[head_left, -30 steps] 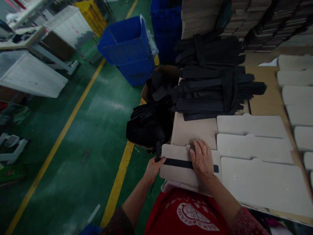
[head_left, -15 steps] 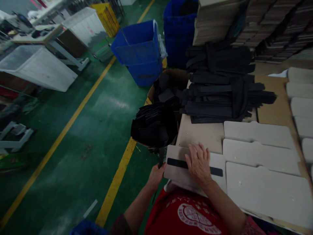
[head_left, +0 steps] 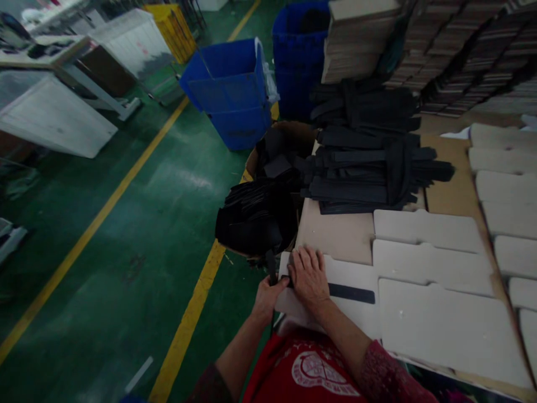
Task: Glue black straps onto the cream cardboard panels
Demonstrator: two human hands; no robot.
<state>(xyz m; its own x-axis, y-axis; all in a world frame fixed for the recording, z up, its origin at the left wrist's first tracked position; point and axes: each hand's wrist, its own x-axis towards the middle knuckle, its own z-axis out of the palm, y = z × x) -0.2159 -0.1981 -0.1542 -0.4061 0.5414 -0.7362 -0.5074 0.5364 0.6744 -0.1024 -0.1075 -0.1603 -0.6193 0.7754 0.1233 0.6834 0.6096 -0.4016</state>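
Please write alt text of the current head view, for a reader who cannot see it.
A person's right hand lies over a black strip on a pale panel; the left hand, at the panel's left end, holds another dark strip. More pale panels lie to the right, with bundled black strips farther away.

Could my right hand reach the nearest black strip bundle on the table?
Probably yes: your right hand rests on the pale panel, and only a flat tan board seems to lie between it and that bundle.

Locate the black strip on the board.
In the head view, the black strip lies low, right of centre, along the board, passing under the right hand, one end near the left hand.
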